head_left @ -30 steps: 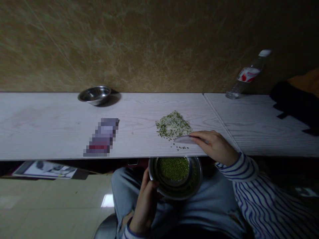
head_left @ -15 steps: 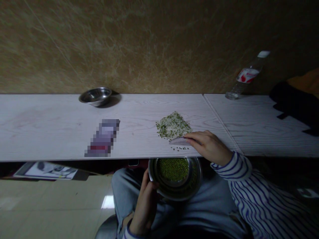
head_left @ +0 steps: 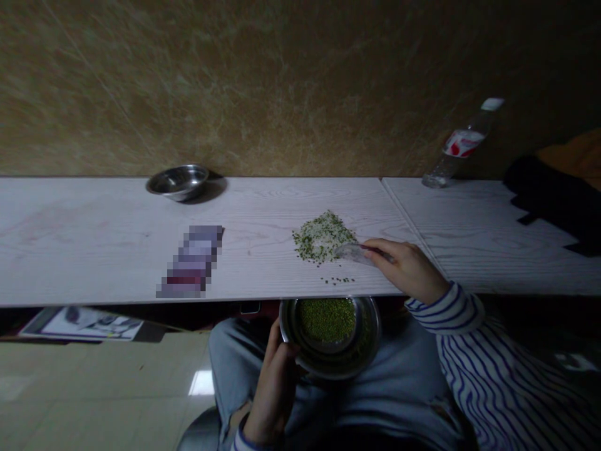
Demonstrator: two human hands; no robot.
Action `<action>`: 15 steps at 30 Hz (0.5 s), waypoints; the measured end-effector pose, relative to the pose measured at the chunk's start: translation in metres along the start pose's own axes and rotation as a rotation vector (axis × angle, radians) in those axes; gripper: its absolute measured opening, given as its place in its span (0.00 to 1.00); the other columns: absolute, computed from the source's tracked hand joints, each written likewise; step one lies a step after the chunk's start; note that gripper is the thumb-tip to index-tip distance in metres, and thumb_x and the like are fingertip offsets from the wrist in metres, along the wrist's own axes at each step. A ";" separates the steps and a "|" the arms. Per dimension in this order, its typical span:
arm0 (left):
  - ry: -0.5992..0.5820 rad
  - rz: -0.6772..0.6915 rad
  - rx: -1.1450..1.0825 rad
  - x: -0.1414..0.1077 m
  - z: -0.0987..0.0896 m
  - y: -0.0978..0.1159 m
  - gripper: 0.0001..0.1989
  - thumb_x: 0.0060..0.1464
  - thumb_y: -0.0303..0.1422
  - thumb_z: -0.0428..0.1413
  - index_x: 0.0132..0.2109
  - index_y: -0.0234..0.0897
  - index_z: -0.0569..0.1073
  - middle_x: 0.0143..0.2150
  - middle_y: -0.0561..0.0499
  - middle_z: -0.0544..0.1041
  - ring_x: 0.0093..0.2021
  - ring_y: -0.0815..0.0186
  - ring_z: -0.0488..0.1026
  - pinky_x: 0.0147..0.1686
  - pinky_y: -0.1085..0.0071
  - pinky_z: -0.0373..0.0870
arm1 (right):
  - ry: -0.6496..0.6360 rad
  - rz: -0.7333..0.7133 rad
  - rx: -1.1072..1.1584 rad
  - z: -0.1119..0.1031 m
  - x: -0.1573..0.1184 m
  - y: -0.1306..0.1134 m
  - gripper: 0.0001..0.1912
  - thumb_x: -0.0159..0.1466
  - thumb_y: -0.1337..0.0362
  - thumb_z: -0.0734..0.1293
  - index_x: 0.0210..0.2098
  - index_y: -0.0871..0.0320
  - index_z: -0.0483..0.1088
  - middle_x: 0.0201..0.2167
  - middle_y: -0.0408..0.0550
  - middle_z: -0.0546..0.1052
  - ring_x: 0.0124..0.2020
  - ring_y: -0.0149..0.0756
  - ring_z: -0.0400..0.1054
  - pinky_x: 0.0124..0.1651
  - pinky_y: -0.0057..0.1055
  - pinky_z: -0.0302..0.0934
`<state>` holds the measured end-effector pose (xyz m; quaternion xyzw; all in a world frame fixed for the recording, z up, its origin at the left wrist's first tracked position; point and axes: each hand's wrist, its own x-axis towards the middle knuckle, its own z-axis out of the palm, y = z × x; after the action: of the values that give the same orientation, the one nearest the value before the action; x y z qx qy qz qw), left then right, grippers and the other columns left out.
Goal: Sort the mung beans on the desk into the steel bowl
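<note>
My left hand (head_left: 277, 376) grips the rim of a metal bowl (head_left: 328, 369), held over my lap just below the table's front edge. Green beans (head_left: 328, 319), mung beans by their look, cover the bowl's bottom. Up on the table, my right hand (head_left: 406, 266) pinches a thin, clear, flat scraper-like piece (head_left: 354, 252) with a dark edge. Its far end touches the right side of a heap of white grains mixed with green beans (head_left: 323, 235). A few loose beans (head_left: 337, 280) lie between the heap and the table edge.
Back left on the white table (head_left: 263, 275) stands a small metal bowl (head_left: 178, 183). A blurred-out flat rectangular item (head_left: 191, 260) lies in front of it. To the right are a plastic bottle (head_left: 462, 145) and a dark cloth-like item (head_left: 549, 194). A wall (head_left: 282, 94) rises behind.
My right hand has moved slightly right and away from me with the clear piece, which now reaches the heap's right edge. My left hand and the bowl hold still.
</note>
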<state>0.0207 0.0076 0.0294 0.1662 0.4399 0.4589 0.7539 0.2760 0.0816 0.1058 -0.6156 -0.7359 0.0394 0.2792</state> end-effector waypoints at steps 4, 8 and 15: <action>-0.012 0.014 -0.004 -0.001 0.000 0.000 0.30 0.50 0.29 0.54 0.62 0.43 0.63 0.52 0.47 0.75 0.49 0.55 0.71 0.47 0.61 0.67 | -0.024 -0.043 0.024 0.004 -0.002 -0.004 0.13 0.65 0.66 0.62 0.44 0.57 0.77 0.41 0.49 0.82 0.40 0.39 0.77 0.45 0.33 0.71; 0.010 0.008 0.019 0.001 -0.002 -0.001 0.32 0.47 0.28 0.54 0.61 0.43 0.63 0.51 0.47 0.75 0.48 0.54 0.71 0.46 0.60 0.68 | -0.037 -0.060 0.050 0.001 -0.003 -0.007 0.12 0.65 0.67 0.62 0.44 0.59 0.77 0.41 0.50 0.82 0.40 0.38 0.77 0.45 0.32 0.70; -0.006 0.002 0.045 0.002 -0.001 -0.002 0.30 0.49 0.29 0.53 0.61 0.44 0.64 0.53 0.47 0.74 0.50 0.54 0.70 0.45 0.61 0.68 | -0.036 -0.073 0.062 0.003 -0.002 -0.008 0.12 0.65 0.68 0.63 0.44 0.58 0.77 0.41 0.49 0.82 0.41 0.38 0.77 0.45 0.32 0.70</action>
<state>0.0215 0.0076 0.0268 0.1848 0.4479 0.4490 0.7508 0.2676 0.0786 0.1056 -0.5786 -0.7612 0.0632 0.2860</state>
